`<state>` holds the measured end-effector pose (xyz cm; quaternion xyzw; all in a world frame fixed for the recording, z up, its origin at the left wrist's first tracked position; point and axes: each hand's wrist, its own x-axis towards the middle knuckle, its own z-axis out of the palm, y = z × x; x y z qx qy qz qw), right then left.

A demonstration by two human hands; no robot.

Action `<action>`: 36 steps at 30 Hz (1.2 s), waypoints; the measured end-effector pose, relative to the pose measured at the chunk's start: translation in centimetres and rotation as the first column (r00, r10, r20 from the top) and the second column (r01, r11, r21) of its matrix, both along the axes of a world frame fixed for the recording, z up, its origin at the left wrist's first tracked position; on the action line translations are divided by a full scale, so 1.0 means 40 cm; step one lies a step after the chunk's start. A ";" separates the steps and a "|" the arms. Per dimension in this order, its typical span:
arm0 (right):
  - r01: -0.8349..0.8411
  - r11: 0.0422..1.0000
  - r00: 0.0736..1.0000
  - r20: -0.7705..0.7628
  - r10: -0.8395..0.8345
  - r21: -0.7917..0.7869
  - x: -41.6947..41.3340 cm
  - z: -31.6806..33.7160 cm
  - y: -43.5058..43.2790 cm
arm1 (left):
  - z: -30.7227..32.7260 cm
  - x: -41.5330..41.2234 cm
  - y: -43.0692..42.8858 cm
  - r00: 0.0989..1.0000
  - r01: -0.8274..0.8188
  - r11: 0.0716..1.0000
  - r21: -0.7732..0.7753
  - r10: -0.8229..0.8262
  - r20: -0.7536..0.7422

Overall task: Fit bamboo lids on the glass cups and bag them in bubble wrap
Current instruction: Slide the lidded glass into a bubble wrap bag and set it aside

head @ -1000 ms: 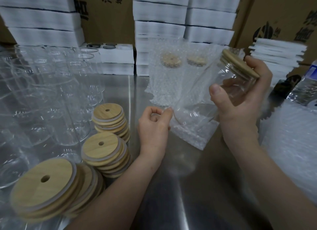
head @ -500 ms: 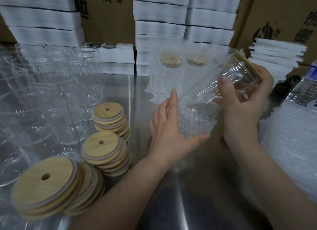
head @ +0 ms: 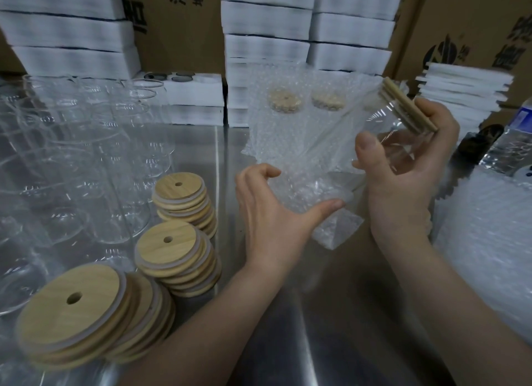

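My right hand (head: 403, 181) grips a clear glass cup (head: 385, 132) near its bamboo lid (head: 408, 109); the cup lies tilted, lid up to the right. Its lower part sits inside a bubble wrap bag (head: 316, 195). My left hand (head: 267, 212) cups the bagged bottom end, fingers and thumb curled round the wrap. Behind stand two wrapped cups (head: 288, 126) with lids showing through. Three stacks of bamboo lids (head: 175, 250) lie at the left front. Several bare glass cups (head: 86, 155) crowd the left side.
The steel table (head: 316, 313) runs under my arms. A pile of bubble wrap bags (head: 489, 241) lies at the right, a plastic water bottle (head: 509, 143) behind it. White foam trays (head: 267, 25) and cardboard boxes (head: 475, 25) are stacked along the back.
My left hand went from pinching the bag's edge, to a flat hand against the wrap, to cupping the bag's bottom. The cup slid deeper into the bag and tilted further.
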<state>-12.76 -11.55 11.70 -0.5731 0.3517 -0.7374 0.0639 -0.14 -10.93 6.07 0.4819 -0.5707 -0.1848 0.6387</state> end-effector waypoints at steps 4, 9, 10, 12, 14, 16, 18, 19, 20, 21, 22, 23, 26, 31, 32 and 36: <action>0.009 1.000 0.999 0.053 -0.009 0.010 0.001 -0.005 -0.001 | -0.006 -0.002 0.007 0.997 0.016 0.999 -0.036 -0.014 0.076; -0.023 0.998 0.997 0.071 0.019 0.059 0.005 -0.010 -0.003 | -0.010 -0.002 0.000 0.952 0.086 0.996 0.035 -0.092 0.293; -0.046 0.997 0.997 0.067 0.042 0.066 0.007 -0.010 -0.002 | -0.013 -0.003 -0.002 0.947 0.076 0.997 0.028 -0.081 0.310; -0.081 0.995 0.996 0.050 0.078 0.063 0.011 -0.011 -0.001 | -0.016 0.001 -0.005 0.951 0.049 0.999 0.007 -0.049 0.305; -0.114 0.992 0.993 0.045 0.112 0.055 0.015 -0.013 0.000 | -0.015 0.004 -0.005 0.961 0.038 0.999 -0.012 -0.033 0.275; -0.146 0.988 0.989 0.031 0.144 0.056 0.018 -0.015 -0.001 | -0.013 0.004 -0.003 0.970 0.028 0.999 -0.036 -0.019 0.244; -0.182 0.980 0.983 0.005 0.182 0.076 0.020 -0.017 0.000 | -0.010 0.001 0.001 0.973 0.021 0.998 -0.060 -0.007 0.229; -0.201 0.976 0.979 -0.013 0.203 0.082 0.021 -0.017 0.000 | -0.009 0.001 0.003 0.974 0.021 0.998 -0.067 -0.006 0.228; -0.217 0.973 0.975 -0.038 0.221 0.081 0.023 -0.017 0.000 | -0.008 0.000 0.004 0.974 0.023 0.997 -0.068 -0.007 0.227; -0.229 0.970 0.970 -0.068 0.234 0.079 0.024 -0.018 -0.001 | -0.007 0.000 0.005 0.975 0.025 0.998 -0.065 -0.010 0.222; -0.238 0.968 0.964 -0.099 0.245 0.080 0.026 -0.019 -0.002 | -0.005 0.001 0.005 0.978 0.028 0.998 -0.063 -0.015 0.209; -0.247 0.966 0.959 -0.126 0.256 0.083 0.027 -0.021 -0.003 | -0.004 0.002 0.005 0.981 0.032 0.997 -0.064 -0.019 0.192; -0.270 0.957 0.941 -0.180 0.286 0.105 0.025 -0.027 -0.004 | -0.002 0.005 0.004 0.989 0.034 0.996 -0.081 -0.022 0.149; -0.298 0.941 0.920 -0.215 0.328 0.161 0.029 -0.030 -0.009 | -0.003 0.013 0.001 0.996 0.037 0.992 -0.124 -0.026 0.085; -0.306 0.937 0.916 -0.218 0.338 0.169 0.030 -0.030 -0.010 | -0.003 0.014 0.000 0.997 0.055 0.992 -0.117 -0.048 0.066; -0.273 0.949 0.920 -0.245 0.306 0.157 0.030 -0.033 -0.011 | 0.002 0.013 0.000 0.988 0.150 0.986 -0.079 -0.148 0.038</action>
